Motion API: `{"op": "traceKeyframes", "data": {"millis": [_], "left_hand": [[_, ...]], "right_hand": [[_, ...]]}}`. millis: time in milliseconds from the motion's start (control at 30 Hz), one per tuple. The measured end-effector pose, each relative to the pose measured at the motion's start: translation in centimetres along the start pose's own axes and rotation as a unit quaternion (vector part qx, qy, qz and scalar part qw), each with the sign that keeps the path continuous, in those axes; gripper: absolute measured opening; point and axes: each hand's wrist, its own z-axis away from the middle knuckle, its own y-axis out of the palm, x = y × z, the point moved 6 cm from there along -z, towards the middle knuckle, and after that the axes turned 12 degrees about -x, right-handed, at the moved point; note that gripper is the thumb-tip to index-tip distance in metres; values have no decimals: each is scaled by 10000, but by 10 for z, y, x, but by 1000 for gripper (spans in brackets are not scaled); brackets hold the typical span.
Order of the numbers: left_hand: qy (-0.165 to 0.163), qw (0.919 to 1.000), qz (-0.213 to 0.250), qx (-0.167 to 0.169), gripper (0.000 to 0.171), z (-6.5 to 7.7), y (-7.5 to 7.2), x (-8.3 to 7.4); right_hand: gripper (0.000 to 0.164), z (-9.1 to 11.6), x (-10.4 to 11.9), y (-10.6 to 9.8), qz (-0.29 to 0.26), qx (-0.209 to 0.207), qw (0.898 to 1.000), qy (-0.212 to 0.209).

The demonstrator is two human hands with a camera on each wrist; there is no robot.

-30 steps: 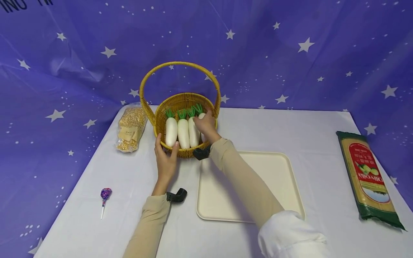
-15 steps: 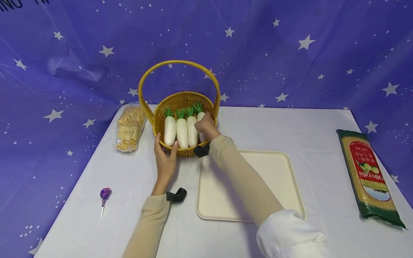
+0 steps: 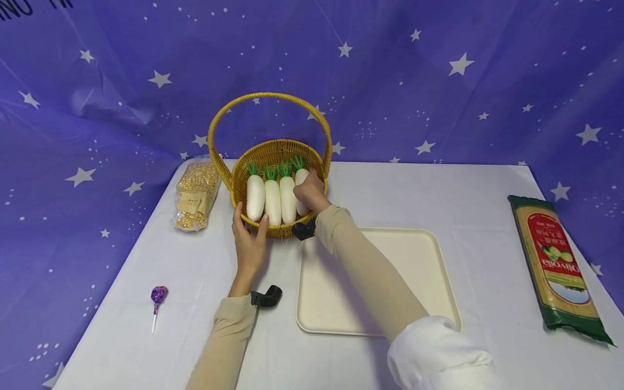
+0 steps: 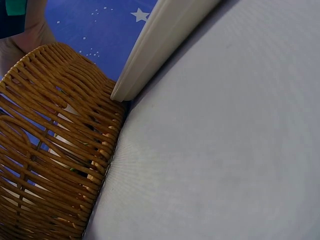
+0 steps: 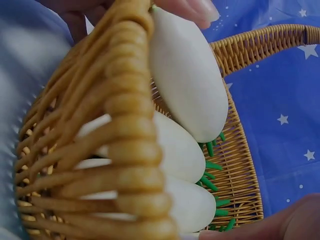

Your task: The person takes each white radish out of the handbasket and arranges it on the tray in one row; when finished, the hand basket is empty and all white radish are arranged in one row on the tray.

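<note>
A yellow-brown wicker basket (image 3: pixel 280 233) with a tall hoop handle stands at the back of the table. Inside lie several white radishes (image 3: pixel 255 197) with green tops, side by side. My left hand (image 3: pixel 249 249) holds the basket's front left rim, its thumb over the edge in the right wrist view. Reaching into the basket, my right hand (image 3: pixel 312 190) curls round the rightmost white radish (image 3: pixel 301 176), covering part of it. The right wrist view shows more radishes (image 5: pixel 190 75) behind the woven rim. Only the basket's outer weave (image 4: pixel 60 130) is close in the left wrist view.
A cream tray (image 3: pixel 380 327) lies under my right forearm, near the basket's front. Left of the basket is a bag of corn kernels (image 3: pixel 197 195), with a lollipop (image 3: pixel 158 295) nearer the front. A green and red pasta packet (image 3: pixel 558 265) lies at the right edge.
My right hand has drawn slightly lower, with its fingers curling in round the rightmost radish, which shows more now. My left hand stays at the basket rim.
</note>
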Motion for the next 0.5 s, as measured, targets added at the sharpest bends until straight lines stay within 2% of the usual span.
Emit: {"op": "traceKeyframes", "data": {"millis": [200, 333, 433, 467, 500], "left_hand": [[-29, 9999, 149, 38, 70, 1, 1, -1], [-40, 9998, 200, 63, 68, 5, -3, -20], [-36, 9998, 193, 75, 68, 9, -6, -34], [-32, 9998, 197, 74, 68, 9, -7, -37], [-38, 9998, 195, 69, 68, 8, -6, -32]], "right_hand": [[70, -3, 0, 1, -365, 124, 9992, 47], [69, -4, 0, 0, -870, 356, 9955, 117], [65, -5, -1, 1, -1407, 627, 9880, 129], [64, -4, -1, 1, -1547, 752, 9850, 167], [63, -4, -2, 1, -1650, 865, 9823, 202]]}}
